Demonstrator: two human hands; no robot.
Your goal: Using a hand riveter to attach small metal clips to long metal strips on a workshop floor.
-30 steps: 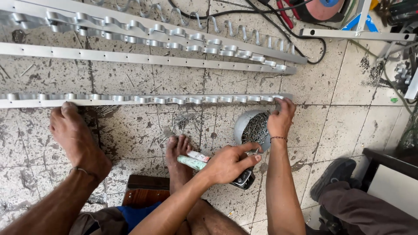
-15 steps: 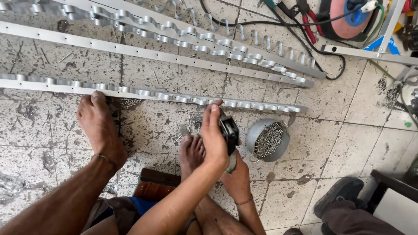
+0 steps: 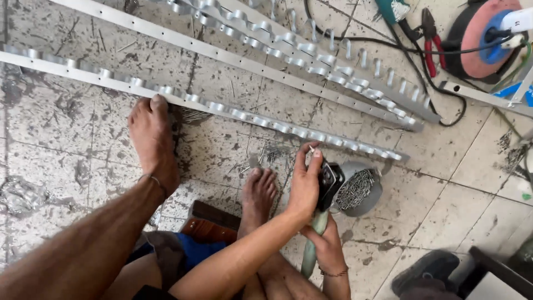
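- Person sits on the tiled floor [image 3: 66, 116], legs out in front, both hands meeting over a rivet tool [image 3: 327, 189] held just in front of the body.
- Left hand [image 3: 304, 186]: fingers and thumb pinched together at the tool's black head, at its upper front edge. Judged to be seating something small there; the piece itself is too small to make out.
- Right hand [image 3: 327, 250]: grip closed around the tool's pale green handle [image 3: 311, 250], below the head. It steadies the tool from underneath, which leaves the left hand free for the fine work.
- So the tool lies inside both grips at once, head upward, handle pointing back toward the body.
- Round metal tin [image 3: 361, 191] of small rivets lies tipped on its side just right of the tool head, touching or nearly so. Its open mouth faces the hands, likely for easy picking.
- Long metal rail [image 3: 233, 114] with a row of clips runs across the floor just beyond the hands. The left foot [image 3: 152, 139] has its toes at the rail's edge, likely to keep it from sliding.
- Right foot [image 3: 258, 194] rests beside the left hand, clear of the rail.
- More rails [image 3: 311, 66] lie farther off, with a cable reel [image 3: 480, 39] and pliers [image 3: 428, 39] at the far right.
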